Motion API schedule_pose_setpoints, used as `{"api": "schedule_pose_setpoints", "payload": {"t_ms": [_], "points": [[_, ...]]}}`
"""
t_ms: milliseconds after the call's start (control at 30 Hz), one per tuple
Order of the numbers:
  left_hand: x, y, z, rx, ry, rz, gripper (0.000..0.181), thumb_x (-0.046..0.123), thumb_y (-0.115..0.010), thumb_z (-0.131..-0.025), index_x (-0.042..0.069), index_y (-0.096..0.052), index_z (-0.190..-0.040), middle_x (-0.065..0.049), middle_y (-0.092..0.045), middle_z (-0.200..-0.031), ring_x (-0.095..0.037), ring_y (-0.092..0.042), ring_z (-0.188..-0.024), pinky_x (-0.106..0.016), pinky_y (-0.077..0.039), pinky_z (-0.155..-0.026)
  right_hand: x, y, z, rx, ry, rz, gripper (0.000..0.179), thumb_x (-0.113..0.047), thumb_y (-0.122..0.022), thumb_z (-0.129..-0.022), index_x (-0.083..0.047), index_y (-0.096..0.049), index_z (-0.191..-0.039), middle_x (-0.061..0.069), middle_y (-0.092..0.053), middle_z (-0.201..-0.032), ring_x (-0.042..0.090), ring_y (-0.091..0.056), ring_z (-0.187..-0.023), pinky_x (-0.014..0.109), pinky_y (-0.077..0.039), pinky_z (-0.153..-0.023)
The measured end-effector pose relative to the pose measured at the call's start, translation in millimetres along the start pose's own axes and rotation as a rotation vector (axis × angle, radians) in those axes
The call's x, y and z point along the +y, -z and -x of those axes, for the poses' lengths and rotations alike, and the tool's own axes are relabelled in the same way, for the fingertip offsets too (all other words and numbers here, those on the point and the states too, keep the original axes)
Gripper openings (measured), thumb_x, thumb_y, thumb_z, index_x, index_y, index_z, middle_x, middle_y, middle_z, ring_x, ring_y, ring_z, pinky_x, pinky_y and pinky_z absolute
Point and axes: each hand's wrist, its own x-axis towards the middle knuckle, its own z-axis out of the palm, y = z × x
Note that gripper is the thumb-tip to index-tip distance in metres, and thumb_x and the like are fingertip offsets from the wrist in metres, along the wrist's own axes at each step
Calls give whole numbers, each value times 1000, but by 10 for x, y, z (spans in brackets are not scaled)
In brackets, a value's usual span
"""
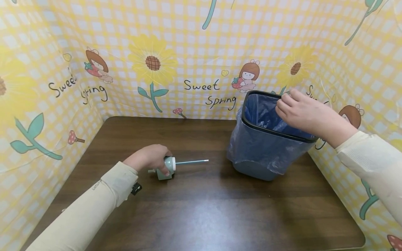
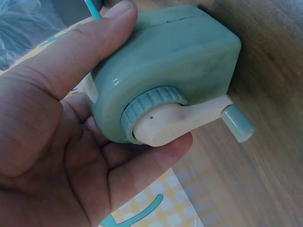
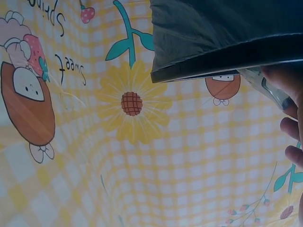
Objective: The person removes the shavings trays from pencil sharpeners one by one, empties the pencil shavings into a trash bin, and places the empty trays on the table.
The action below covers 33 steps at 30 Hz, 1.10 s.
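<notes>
My left hand [image 1: 150, 158] grips a green hand-crank pencil sharpener [image 2: 165, 56] low over the table. Its white crank [image 2: 189, 120] with a green knob points away from the palm in the left wrist view. A thin teal pencil [image 1: 191, 161] sticks out of the sharpener's white front, to the right. Over the mouth of a grey trash bin [image 1: 255, 169], my right hand [image 1: 301, 109] has its fingers bent down inside the rim. In the right wrist view it pinches a small clear plastic piece [image 3: 266, 87] with a dark end; its full shape is hidden.
A blue translucent bag [image 1: 263, 144] lines the bin and hangs over its black rim [image 1: 273, 131]. The bin stands at the right rear of the brown wooden table [image 1: 201, 216]. Yellow checked cloth [image 1: 188, 52] with flowers walls in the back and both sides.
</notes>
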Motion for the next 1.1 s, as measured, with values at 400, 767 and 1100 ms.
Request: {"api": "schedule_pose_setpoints", "payload": {"t_ms": [400,767,1100], "points": [[-4,-6,6,-1,5,0,58,35,-91,-77,9,-70,-124,-3,-69,-108,-20,-63,-90,-40,-55,-79,29,76,-41,1,51,82,63,9,4,-105,13,-58,-113,26,-58,-101,41,-51,-93,50,-41,-94],[-3,-6,5,3,3,-4,56,34,-91,-76,9,-71,-123,-2,-70,-106,-19,-63,-89,-39,-55,-78,20,80,-38,-9,97,113,66,10,5,-104,11,-60,-116,27,-59,-105,43,-53,-99,53,-42,-99],[11,-13,14,14,-14,-23,56,33,-91,-76,9,-71,-123,-1,-70,-106,-19,-63,-88,-38,-55,-77,8,65,13,12,79,97,62,11,4,-104,11,-58,-114,26,-57,-102,43,-53,-98,54,-42,-101]]}}
